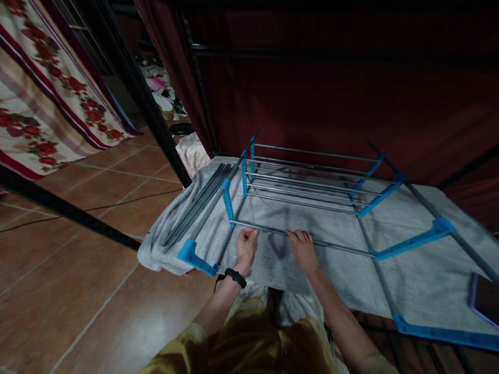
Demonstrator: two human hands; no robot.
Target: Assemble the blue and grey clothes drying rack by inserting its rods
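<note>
A rack frame of grey tubes with blue plastic brackets lies on a grey cloth. A thin metal rod spans it near the front, from a left blue bracket to a right blue bracket. My right hand is closed over this rod near its middle, fingers bent across it. My left hand, with a black band at the wrist, is curled closed at the rod's left part; its fingertips are partly hidden. Several more rods cross the frame behind.
Several loose grey tubes lie on the cloth at left. A phone rests at the right edge. Black metal posts stand around the bed-like surface, with a dark red curtain behind. A cable crosses the tiled floor.
</note>
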